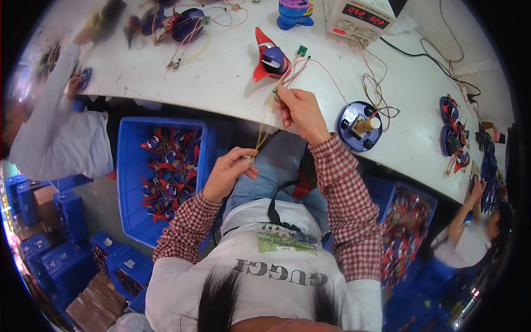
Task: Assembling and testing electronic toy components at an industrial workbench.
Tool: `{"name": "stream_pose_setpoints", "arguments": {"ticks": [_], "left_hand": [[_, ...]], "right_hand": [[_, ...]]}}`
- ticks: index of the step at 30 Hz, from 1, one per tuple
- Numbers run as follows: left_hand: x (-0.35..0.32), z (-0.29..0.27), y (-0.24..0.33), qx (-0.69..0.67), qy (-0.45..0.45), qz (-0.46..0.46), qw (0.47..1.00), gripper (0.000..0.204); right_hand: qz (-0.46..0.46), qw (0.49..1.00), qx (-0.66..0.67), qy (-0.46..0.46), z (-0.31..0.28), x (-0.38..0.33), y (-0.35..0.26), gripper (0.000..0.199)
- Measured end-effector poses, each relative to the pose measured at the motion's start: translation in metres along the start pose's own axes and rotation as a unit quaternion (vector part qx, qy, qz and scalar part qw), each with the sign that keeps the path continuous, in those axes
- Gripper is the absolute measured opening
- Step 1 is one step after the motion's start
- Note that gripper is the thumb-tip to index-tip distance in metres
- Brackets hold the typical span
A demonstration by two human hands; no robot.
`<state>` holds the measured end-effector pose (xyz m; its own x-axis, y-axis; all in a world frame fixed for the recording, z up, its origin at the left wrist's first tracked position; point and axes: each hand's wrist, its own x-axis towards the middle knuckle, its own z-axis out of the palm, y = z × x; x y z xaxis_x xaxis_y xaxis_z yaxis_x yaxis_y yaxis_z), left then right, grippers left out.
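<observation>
Both hands pinch the same thin run of yellow wires (264,124). The right hand (301,113) holds its grip closed on the upper end at the bench edge, thumb and forefinger tight on what looks like a small joint where the pink leads (326,74) meet. The left hand (229,171) sits lower, over the lap, fingers closed on a small metal piece (247,160) at the wires' bottom end. The wires hang taut between the two hands, slanting from the bench (232,83) down toward the knees.

Those leads climb to a small green circuit board (302,51) lying beside a red and blue toy shell (269,58). A round blue base with a motor part (359,126) rests just right of the right hand, and a bench power supply (358,17) stands at the far edge. A blue crate of red and blue shells (166,171) sits on the floor to the left; other workers' arms show at both sides.

My judgement is that the harness is being straightened or checked along its length, with nothing yet fitted into the shell or base. Any further handling calls for a light, steady pull so the fine wires do not tear from their joints, and for keeping the loose leads clear of the tangled cables beside the base.
</observation>
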<state>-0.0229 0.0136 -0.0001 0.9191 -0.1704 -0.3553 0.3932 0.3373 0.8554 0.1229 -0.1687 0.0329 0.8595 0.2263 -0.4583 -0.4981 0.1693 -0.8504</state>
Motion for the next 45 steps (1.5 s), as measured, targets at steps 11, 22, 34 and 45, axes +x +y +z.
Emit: {"name": "stream_pose_setpoints", "arguments": {"ticks": [11,22,34,45], "left_hand": [[0.005,0.025,0.024,0.007,0.009,0.001,1.0,0.023],[0.0,-0.004,0.038,-0.015,0.029,-0.001,0.999,0.023],[0.005,0.027,0.04,-0.078,-0.023,-0.008,0.997,0.022],[0.054,0.078,0.05,-0.076,-0.07,-0.033,0.994,0.015]], "right_hand": [[-0.006,0.998,-0.049,0.028,-0.015,-0.027,-0.015,0.034],[-0.349,0.811,-0.345,0.318,-0.046,0.049,-0.037,0.034],[-0.187,0.914,-0.225,0.28,-0.07,0.081,-0.05,0.03],[-0.164,0.982,0.057,0.076,-0.013,-0.081,-0.006,0.01]]}}
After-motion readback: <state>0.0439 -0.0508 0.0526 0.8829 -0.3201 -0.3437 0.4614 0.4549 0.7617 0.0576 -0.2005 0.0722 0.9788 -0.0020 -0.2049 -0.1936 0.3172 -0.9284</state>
